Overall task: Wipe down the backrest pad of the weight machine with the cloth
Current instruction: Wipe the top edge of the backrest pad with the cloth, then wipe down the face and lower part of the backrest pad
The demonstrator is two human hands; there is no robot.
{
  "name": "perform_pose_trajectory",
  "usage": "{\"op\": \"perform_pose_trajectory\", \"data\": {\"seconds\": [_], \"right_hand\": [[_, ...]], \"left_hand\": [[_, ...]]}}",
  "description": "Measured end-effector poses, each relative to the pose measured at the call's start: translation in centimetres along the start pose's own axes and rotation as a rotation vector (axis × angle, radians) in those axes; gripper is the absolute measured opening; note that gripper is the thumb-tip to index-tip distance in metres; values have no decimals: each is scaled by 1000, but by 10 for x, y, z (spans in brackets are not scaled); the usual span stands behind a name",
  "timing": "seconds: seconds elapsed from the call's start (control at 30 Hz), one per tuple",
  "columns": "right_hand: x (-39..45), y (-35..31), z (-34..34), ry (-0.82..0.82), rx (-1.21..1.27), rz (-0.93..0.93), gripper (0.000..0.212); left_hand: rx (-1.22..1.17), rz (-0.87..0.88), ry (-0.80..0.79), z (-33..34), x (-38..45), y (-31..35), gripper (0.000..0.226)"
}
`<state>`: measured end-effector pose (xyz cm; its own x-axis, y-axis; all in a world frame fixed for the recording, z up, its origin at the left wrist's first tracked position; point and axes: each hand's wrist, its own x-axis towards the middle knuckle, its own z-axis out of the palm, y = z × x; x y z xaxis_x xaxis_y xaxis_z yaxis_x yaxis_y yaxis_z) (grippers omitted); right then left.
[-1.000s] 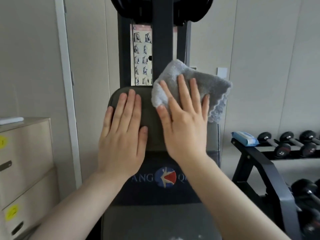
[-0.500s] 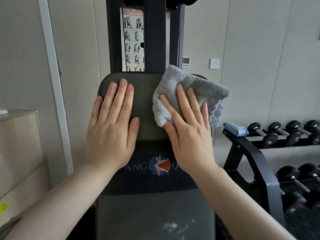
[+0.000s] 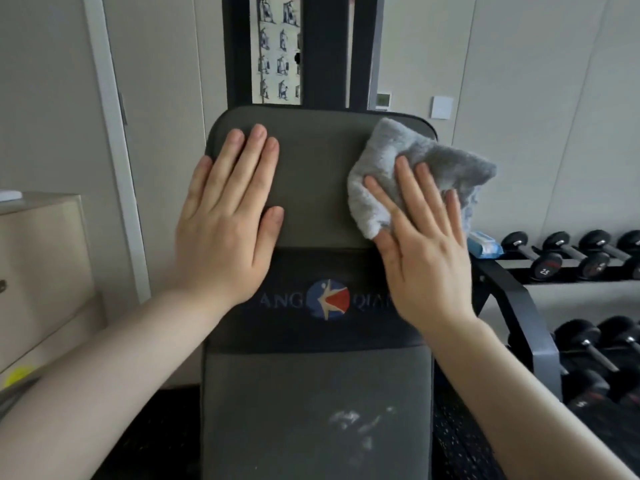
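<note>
left hand (image 3: 221, 220) flat, fingers straight, on backrest pad (image 3: 315, 174) at 9 o'clock | right hand (image 3: 426, 244) flat, pressing grey cloth (image 3: 412, 174) at pad's 2 o'clock | band reads "ANG", "QIA" (image 3: 330, 300); dumbbell (image 3: 545, 268) marked "25"

**One head-worn view, close to the backrest**

A single wide-angle camera at head height faces forward and slightly down, close to the backrest pad (image 3: 311, 174) at centre. Both forearms reach in from the near edge; a dumbbell rack (image 3: 519, 306) stands to the right.

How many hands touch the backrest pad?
2. Left hand flat on the bare pad, left side; right hand presses the cloth at its right edge.
</note>
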<state>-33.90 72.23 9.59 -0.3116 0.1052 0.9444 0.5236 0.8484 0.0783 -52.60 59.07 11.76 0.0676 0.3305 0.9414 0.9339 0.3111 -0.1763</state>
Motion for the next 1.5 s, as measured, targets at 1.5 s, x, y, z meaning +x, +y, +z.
{"op": "perform_pose_trajectory", "data": {"seconds": [1.5], "right_hand": [[-1,-70,16,-77,149,-18,47]], "left_hand": [[11,-119,-82,6,-40,12,57]]}}
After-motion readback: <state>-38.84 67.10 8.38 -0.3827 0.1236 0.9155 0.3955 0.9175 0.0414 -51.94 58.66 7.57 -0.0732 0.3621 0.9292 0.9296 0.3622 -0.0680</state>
